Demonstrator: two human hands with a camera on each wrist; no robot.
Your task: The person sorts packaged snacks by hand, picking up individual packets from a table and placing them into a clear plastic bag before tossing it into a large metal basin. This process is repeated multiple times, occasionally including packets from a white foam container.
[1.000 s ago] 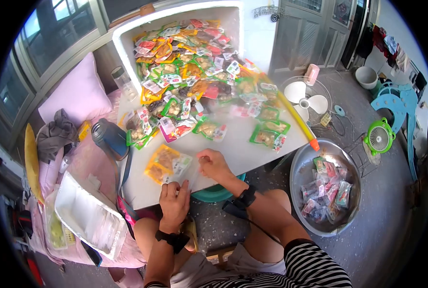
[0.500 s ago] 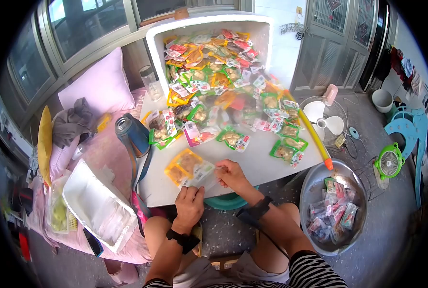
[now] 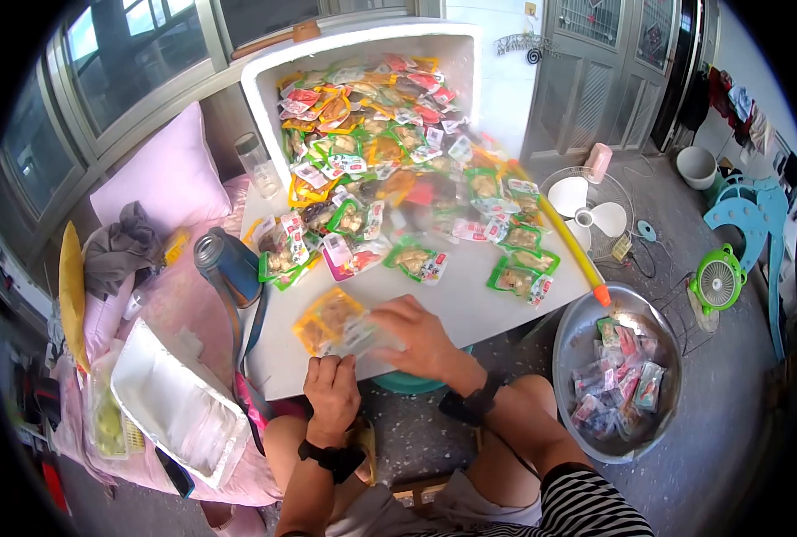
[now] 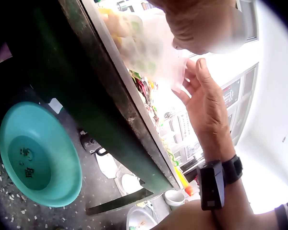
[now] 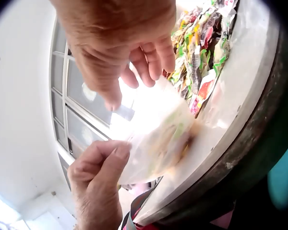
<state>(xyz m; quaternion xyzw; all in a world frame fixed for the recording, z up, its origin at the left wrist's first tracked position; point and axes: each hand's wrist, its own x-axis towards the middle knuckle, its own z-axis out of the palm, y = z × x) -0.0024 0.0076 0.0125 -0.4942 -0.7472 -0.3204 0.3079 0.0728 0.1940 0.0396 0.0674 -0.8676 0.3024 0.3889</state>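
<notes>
In front of me, my left hand (image 3: 332, 394) pinches the near edge of a clear plastic bag (image 5: 153, 153) between thumb and fingers. A yellow-edged snack packet (image 3: 325, 320) lies within the bag, at the table's front edge. My right hand (image 3: 421, 338), blurred in the head view, is at the bag's other side. Its thumb stands apart from its loosely bent fingers in the right wrist view, with the fingertips right at the bag's upper edge. Farther back on the table (image 3: 461, 309) lie green-edged snack packets (image 3: 416, 259).
A white foam box (image 3: 260, 116) lies on its side, spilling a heap of snack packets (image 3: 354, 134). A yellow tube (image 3: 573, 246) runs along the table's right edge. The metal basin (image 3: 562, 421) holds wrapped packets; a green basin (image 4: 67, 163) sits below the table. A blue flask (image 3: 224, 259) stands left.
My right hand first was closed near the bag's edge, then pinched it, and has now let go with its fingers spreading over the bag. The left hand keeps its pinch.
</notes>
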